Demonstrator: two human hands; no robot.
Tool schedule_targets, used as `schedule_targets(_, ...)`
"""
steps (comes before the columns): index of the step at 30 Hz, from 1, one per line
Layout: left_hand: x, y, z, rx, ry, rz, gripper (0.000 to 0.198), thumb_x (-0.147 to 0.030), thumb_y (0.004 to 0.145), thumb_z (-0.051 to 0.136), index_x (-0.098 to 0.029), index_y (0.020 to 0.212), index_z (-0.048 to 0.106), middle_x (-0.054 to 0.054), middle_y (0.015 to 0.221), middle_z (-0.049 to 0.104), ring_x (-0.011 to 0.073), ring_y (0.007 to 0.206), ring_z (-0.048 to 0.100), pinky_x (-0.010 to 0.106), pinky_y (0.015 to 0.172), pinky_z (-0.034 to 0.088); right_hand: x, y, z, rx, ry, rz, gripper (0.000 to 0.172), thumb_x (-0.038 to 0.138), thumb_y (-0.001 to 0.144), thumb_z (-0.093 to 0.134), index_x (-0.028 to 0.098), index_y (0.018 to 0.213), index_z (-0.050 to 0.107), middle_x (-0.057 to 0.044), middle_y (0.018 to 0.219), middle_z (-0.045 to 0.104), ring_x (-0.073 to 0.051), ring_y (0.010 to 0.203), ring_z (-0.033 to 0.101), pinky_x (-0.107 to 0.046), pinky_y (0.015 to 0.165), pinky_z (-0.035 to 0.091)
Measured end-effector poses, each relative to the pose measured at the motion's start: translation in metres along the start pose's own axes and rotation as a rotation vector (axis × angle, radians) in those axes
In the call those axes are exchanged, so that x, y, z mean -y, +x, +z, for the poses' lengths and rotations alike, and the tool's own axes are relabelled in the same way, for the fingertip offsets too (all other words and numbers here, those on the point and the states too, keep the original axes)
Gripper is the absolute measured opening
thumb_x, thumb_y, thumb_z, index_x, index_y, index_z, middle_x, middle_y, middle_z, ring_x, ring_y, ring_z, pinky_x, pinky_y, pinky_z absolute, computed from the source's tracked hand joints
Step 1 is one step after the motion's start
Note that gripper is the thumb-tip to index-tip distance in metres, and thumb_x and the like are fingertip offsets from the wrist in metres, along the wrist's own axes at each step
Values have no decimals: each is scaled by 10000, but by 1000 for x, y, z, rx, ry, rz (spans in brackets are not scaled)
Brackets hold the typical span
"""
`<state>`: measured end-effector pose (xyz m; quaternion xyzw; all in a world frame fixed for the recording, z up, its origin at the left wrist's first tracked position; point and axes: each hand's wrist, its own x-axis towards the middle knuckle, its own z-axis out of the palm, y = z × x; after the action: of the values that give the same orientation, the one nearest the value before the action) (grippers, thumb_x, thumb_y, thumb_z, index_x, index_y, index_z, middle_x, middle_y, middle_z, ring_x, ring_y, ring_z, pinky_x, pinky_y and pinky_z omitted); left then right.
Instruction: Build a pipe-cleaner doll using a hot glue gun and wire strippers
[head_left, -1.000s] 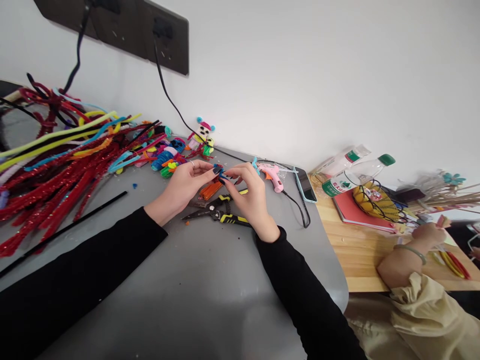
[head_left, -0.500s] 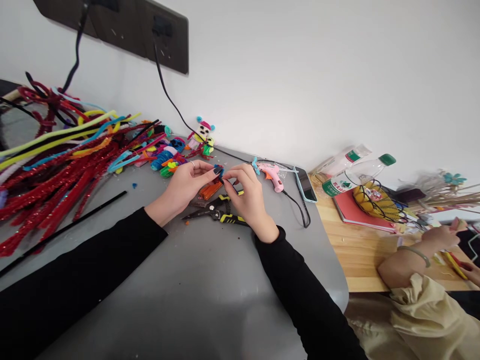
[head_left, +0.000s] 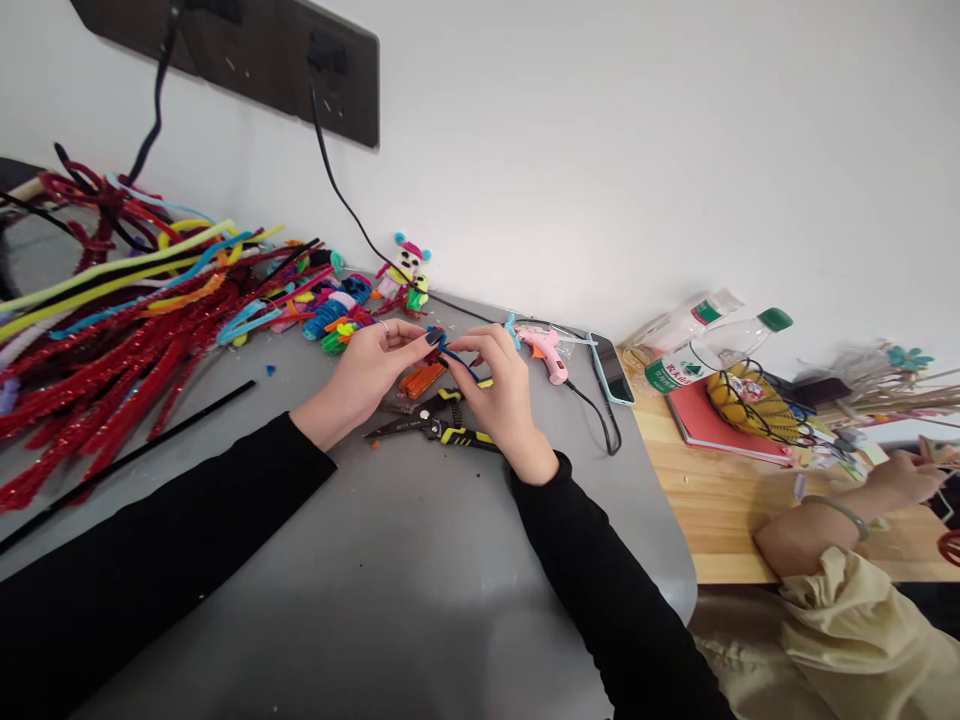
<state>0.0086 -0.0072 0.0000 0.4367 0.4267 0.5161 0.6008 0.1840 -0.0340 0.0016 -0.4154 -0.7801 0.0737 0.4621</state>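
One strand point(head_left: 451, 354) (blue) between the fingertips point(head_left: 433, 340)

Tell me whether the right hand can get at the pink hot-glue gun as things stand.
Probably yes: the pink hot-glue gun lies close beside the right hand with no visible obstacle between, though that hand seems busy with a blue pipe cleaner.

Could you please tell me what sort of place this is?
Probably a craft workspace, though I cannot tell whether at home or in a studio. A bundle of pipe cleaners, a pink glue gun and small fuzzy figures suggest it.
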Motion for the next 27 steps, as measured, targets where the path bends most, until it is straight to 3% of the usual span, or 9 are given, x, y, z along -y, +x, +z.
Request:
schedule_targets(11,-2,-2,4,-19,11,-17,657,-616,401,993,-175,771,676,-7,745,665,148,744,616,291,751,526,0,-2,6,-92,-5,-98,85,171,1025,580,233,983,622,-61,963,675,-196,925,619,-355,781,528)
schedule_targets(19,-1,-3,4,-37,35,6,619,-589,414,988,-180,758,677,3,758,677,158,750,620,293,741,531,2,-2,7,-66,-3,-14,99,175,1001,576,241,938,616,-46,939,673,-195,927,625,-366,785,527)
schedule_targets(27,-3,-1,5,-46,6,-14,658,-625,382,989,-175,746,676,-7,734,670,138,710,603,276,708,510,3,-1,4,-67,13,-36,103,171,996,580,242,929,614,-45,937,673,-191,912,621,-367,774,522)
